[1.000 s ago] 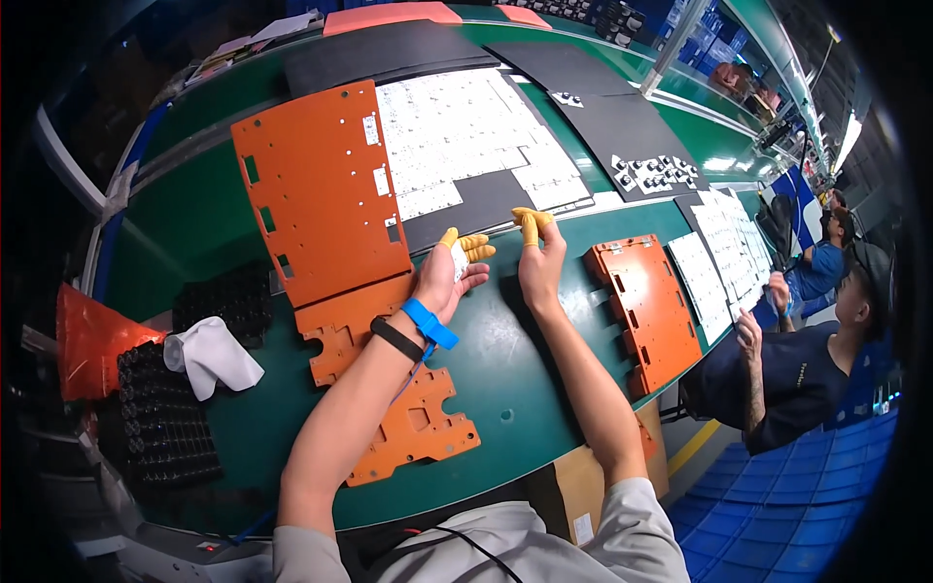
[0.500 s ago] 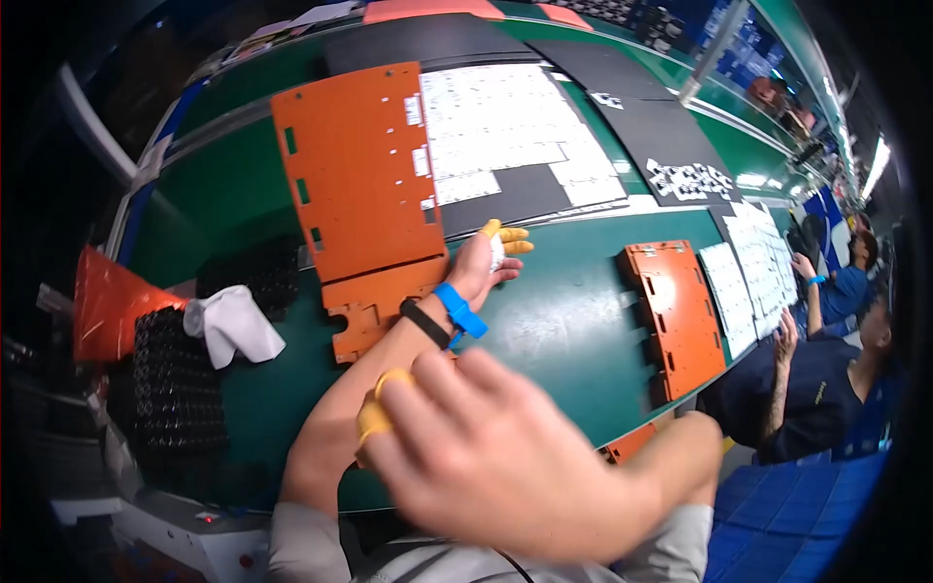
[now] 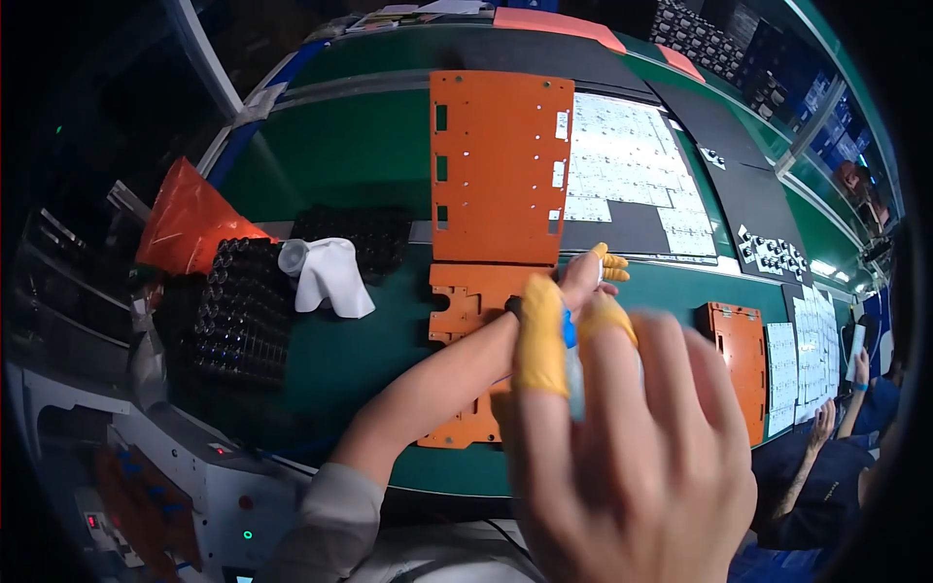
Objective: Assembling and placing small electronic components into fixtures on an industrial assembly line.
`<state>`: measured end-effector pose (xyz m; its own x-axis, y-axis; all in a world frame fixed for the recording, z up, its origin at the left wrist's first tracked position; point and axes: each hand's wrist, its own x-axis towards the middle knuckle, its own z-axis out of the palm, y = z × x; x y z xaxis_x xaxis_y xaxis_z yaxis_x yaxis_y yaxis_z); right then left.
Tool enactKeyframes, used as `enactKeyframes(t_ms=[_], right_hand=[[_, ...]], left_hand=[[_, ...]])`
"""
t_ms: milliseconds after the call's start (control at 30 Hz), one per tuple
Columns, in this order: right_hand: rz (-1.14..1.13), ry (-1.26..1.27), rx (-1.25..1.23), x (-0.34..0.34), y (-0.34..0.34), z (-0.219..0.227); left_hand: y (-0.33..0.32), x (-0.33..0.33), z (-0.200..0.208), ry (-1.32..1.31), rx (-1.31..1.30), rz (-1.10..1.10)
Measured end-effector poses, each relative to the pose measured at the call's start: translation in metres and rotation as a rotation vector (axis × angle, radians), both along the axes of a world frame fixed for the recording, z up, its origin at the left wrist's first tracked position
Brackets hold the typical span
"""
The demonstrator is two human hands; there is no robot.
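My left hand [image 3: 586, 280], with yellow finger cots and a blue wristband, reaches over the right side of an orange hinged fixture [image 3: 498, 185]. Its fingers curl round something small and white, mostly hidden. Close in front, blurred, is my right hand [image 3: 632, 437], cots on thumb and forefinger. A pale, translucent thing [image 3: 576, 379] shows between those two fingers; its kind is unclear. The fixture's slotted lid lies opened away from me, and its cut-out base [image 3: 466, 301] is partly covered by my left forearm. Behind my left hand, white panels [image 3: 632, 146] lie on a black sheet.
At the left are stacked black trays [image 3: 238, 321], a white cloth [image 3: 330, 277] and an orange-red bag [image 3: 190, 219]. To the right sit another orange fixture [image 3: 739, 364] and white panels [image 3: 812, 335]. A co-worker's hand [image 3: 824, 423] is beyond them. Small parts [image 3: 773, 253] lie on a black sheet.
The view has swung left, so the bench appears shifted right. My right hand has turned from a closed fist, back toward me, to thumb and forefinger raised around the pale thing.
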<state>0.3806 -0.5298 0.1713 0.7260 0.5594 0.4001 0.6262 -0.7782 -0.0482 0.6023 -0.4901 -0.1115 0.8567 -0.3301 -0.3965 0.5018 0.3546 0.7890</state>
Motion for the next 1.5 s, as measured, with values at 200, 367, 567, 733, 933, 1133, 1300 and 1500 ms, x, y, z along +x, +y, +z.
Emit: enactKeyframes(t_ms=[200,367,567,733,933,1133,1300,1500], right_hand=[[-0.019,-0.066,0.064,-0.002,0.008,0.001],[0.17,-0.088,0.185,0.006,0.033,0.006],[0.172,-0.125,0.201,-0.002,0.043,0.013],[0.22,-0.163,0.128,0.05,0.039,-0.041],[0.012,-0.06,0.295,0.147,0.003,-0.121],[-0.094,-0.063,0.425,0.17,-0.022,-0.157],[-0.219,-0.076,0.443,0.181,-0.059,-0.215],[0.011,0.416,0.918,0.165,-0.042,-0.236]], left_hand=[[0.047,-0.159,0.131,-0.711,0.435,0.188],[0.079,-0.138,0.107,-0.944,1.078,0.508],[0.121,-0.11,0.059,-0.828,0.607,0.584],[0.124,-0.068,-0.004,-0.703,0.149,0.527],[0.003,-0.005,-0.041,-0.472,-0.534,0.2],[-0.019,0.02,-0.052,-0.202,-0.942,0.076],[0.008,-0.029,0.03,-0.049,-0.191,0.098],[0.049,-0.053,0.043,-0.094,-0.075,0.018]])
